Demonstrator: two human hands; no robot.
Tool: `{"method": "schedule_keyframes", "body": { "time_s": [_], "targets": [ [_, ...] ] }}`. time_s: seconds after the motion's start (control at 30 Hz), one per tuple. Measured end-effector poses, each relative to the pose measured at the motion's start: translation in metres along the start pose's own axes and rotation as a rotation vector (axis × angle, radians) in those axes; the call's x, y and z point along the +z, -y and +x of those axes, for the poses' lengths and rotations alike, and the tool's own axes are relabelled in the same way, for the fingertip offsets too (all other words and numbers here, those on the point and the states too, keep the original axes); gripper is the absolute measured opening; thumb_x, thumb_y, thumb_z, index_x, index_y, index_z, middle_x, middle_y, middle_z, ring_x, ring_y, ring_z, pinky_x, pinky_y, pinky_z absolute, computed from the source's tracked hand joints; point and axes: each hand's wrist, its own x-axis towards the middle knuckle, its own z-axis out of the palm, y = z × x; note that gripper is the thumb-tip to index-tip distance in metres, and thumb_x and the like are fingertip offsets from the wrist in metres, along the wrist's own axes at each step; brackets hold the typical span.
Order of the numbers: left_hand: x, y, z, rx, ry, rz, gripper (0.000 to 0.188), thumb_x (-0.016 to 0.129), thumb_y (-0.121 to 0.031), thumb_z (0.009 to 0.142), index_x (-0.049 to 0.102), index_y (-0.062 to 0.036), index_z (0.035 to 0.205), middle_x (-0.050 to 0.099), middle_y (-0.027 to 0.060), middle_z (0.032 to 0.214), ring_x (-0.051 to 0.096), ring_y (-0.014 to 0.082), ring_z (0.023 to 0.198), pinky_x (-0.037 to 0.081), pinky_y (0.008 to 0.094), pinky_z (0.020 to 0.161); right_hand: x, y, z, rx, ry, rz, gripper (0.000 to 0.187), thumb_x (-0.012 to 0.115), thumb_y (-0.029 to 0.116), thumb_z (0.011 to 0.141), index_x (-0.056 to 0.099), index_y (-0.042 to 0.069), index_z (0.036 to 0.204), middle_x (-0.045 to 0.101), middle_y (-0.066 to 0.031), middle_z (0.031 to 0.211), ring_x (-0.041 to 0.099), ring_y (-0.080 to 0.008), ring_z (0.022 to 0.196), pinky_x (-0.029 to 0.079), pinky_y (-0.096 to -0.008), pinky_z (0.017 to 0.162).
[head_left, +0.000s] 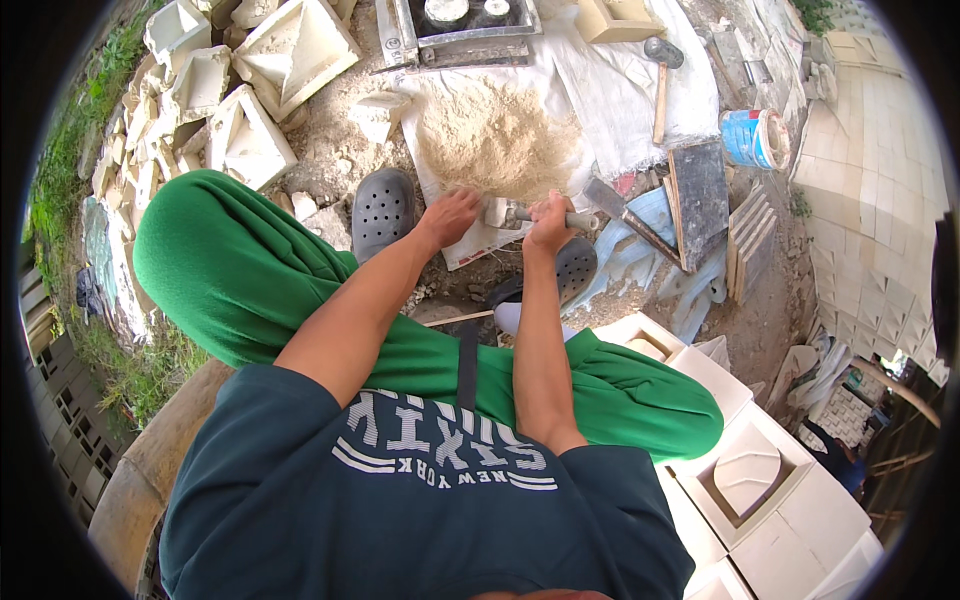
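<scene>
My right hand [548, 222] is wrapped round the grey handle of a scraper [500, 212] with a pale, dusty flat head. The handle's end sticks out past my fist to the right. Close against the head is my left hand [452, 216], fingers curled and closed; whether it pinches the blade's edge or something small is hidden. Both hands are low over the near side of a heap of tan powder [495, 135], which lies on a white sheet [625, 95] between my feet in grey clogs [384, 212].
Cream moulded blocks [295, 55] and broken pieces pile up at the left. A black metal frame [470, 40] is at the far side. Rightward lie a hammer [661, 90], a long flat blade [632, 222], a dark board [698, 200] and a blue bucket [745, 138]. Block moulds [760, 470] stand beside me.
</scene>
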Motion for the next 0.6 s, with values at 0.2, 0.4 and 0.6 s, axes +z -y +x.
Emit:
{"method": "schedule_keyframes", "body": {
  "time_s": [0.2, 0.4, 0.6],
  "targets": [
    [0.027, -0.007, -0.007, 0.237, 0.068, 0.005, 0.041, 0.052, -0.012, 0.085, 0.055, 0.0009, 0.123, 0.052, 0.0152, 0.134, 0.049, 0.0276, 0.126, 0.046, 0.0364, 0.100, -0.026, 0.027, 0.021, -0.064, -0.143, -0.001, 0.034, 0.055, 0.009, 0.086, 0.036, 0.013, 0.058, 0.037, 0.0017, 0.049, 0.034, -0.0106, 0.043, 0.037, -0.0308, 0.049],
    [0.012, 0.006, 0.015, 0.301, 0.233, 0.061, 0.030, 0.052, -0.013, 0.087, 0.062, -0.0023, 0.113, 0.059, 0.0136, 0.121, 0.060, 0.0263, 0.111, 0.053, 0.0351, 0.087, -0.041, 0.020, 0.031, -0.055, -0.204, 0.002, 0.034, 0.056, 0.010, 0.086, 0.036, 0.013, 0.058, 0.038, 0.0020, 0.051, 0.035, -0.0095, 0.045, 0.034, -0.0288, 0.048],
    [0.009, 0.006, 0.024, 0.211, 0.226, 0.084, 0.012, 0.054, -0.011, 0.084, 0.063, -0.0036, 0.089, 0.059, 0.0115, 0.092, 0.062, 0.0280, 0.094, 0.053, 0.0395, 0.078, -0.029, 0.016, 0.029, -0.010, -0.142, -0.107, 0.032, 0.057, 0.011, 0.085, 0.039, 0.011, 0.058, 0.039, 0.0036, 0.054, 0.035, -0.0070, 0.047, 0.029, -0.0255, 0.045]
  ]
}}
